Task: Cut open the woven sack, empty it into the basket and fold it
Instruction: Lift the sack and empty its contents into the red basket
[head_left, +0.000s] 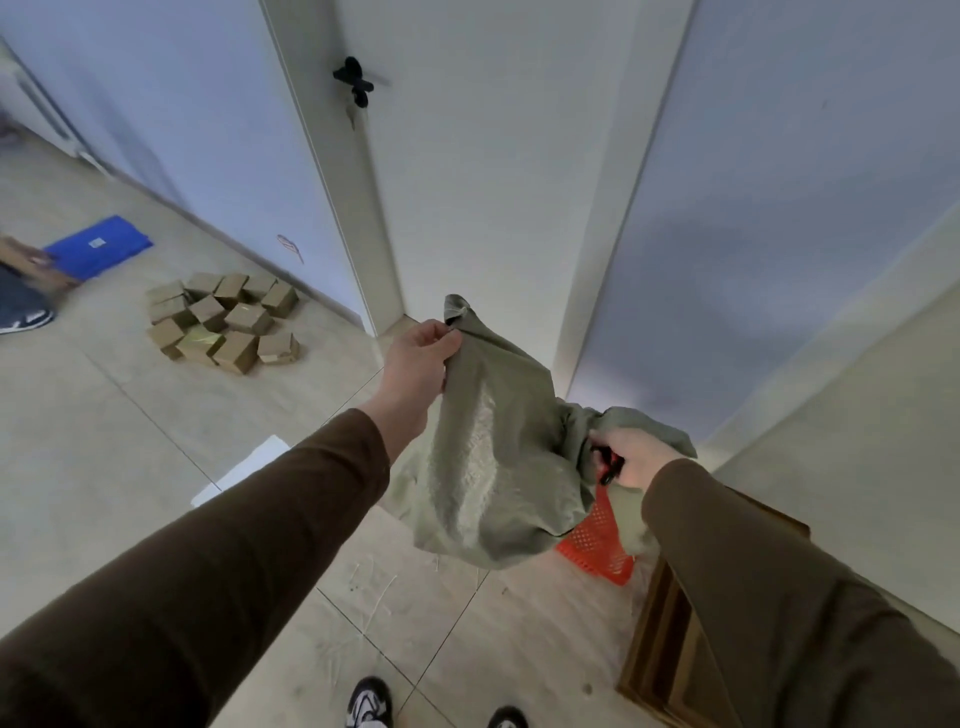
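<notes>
As the limp grey-green woven sack (488, 447) hangs slack above the orange perforated plastic basket (597, 540), emptying looks finished, folding next; corners need aligning; left hand (415, 364) pinches one top corner; right hand (636, 457) grips bunched fabric plus a dark red-handled tool, unclear.

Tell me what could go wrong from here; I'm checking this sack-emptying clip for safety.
1. The right hand holds the woven sack together with a red-and-black item, possibly the cutter; it cannot be made out clearly. It could snag the sack or nick a finger.
2. The sack hides most of the orange basket, so anything left inside might fall past it.
3. The left hand pinches only a corner; that grip may slip.
</notes>
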